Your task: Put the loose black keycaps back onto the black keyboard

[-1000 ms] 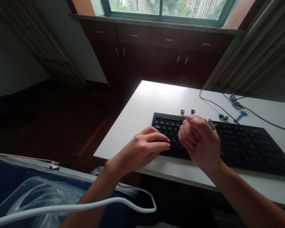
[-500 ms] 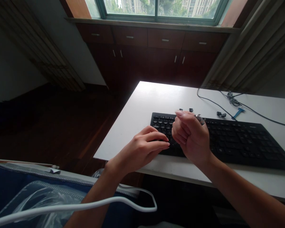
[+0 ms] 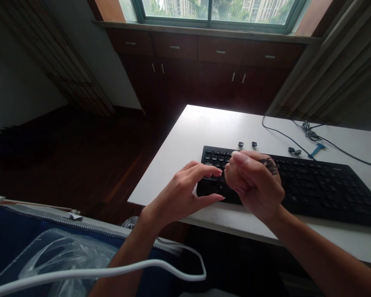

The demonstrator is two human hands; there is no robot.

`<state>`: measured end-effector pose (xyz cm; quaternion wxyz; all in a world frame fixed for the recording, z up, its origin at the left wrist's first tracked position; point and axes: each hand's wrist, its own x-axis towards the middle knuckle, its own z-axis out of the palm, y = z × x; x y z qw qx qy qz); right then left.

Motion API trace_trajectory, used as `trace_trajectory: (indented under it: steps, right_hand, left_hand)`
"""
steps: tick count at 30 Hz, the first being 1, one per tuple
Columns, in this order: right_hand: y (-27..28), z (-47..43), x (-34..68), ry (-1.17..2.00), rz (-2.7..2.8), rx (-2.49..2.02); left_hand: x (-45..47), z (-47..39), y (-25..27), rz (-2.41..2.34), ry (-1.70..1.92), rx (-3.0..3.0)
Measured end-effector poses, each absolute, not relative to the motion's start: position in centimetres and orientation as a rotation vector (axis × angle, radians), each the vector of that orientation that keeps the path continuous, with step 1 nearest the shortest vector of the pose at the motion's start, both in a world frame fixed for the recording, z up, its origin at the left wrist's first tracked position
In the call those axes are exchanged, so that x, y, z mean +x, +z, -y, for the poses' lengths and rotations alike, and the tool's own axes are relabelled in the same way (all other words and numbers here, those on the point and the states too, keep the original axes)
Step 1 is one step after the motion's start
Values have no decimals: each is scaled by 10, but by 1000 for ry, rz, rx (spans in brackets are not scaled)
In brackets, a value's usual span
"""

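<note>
A black keyboard (image 3: 315,185) lies along the near side of the white table. Over its left end is my left hand (image 3: 185,187), thumb and fingers spread apart with nothing between them. Close to its fingertips, my right hand (image 3: 253,181) is curled into a fist above the keyboard, hiding some of the keys. A small dark, partly shiny thing (image 3: 269,166) shows at the top of that fist; its kind is unclear. Behind the keyboard sit loose black keycaps (image 3: 254,144), in two pairs.
A blue tool (image 3: 318,150) rests behind the keyboard near a bundled black cable (image 3: 309,131). Below the table's left corner is a blue fabric container (image 3: 6,235) with clear plastic (image 3: 71,251) on it. A white curved bar (image 3: 136,265) crosses the foreground.
My left thumb has swung down, away from the fingers, opening the hand. The right fist has turned slightly and come a little lower. The whole view has shifted slightly.
</note>
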<state>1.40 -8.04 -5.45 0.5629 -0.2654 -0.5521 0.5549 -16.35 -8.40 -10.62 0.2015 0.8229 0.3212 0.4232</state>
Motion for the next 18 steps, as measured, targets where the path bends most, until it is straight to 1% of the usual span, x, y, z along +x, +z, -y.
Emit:
trace_trajectory:
  steps: [3,10,18]
  right_hand:
    - [-55,82,16,1300,1370,-667]
    - [-43,80,29,1242,1259,-696]
    - [-50,80,39,1231,1172,-724]
  left_hand:
    - [-164,82,-107,-883,1218,2332]
    - [-159,80,-109,-761,1145,2451]
    - [-160,78,-109,-652,1126,2428]
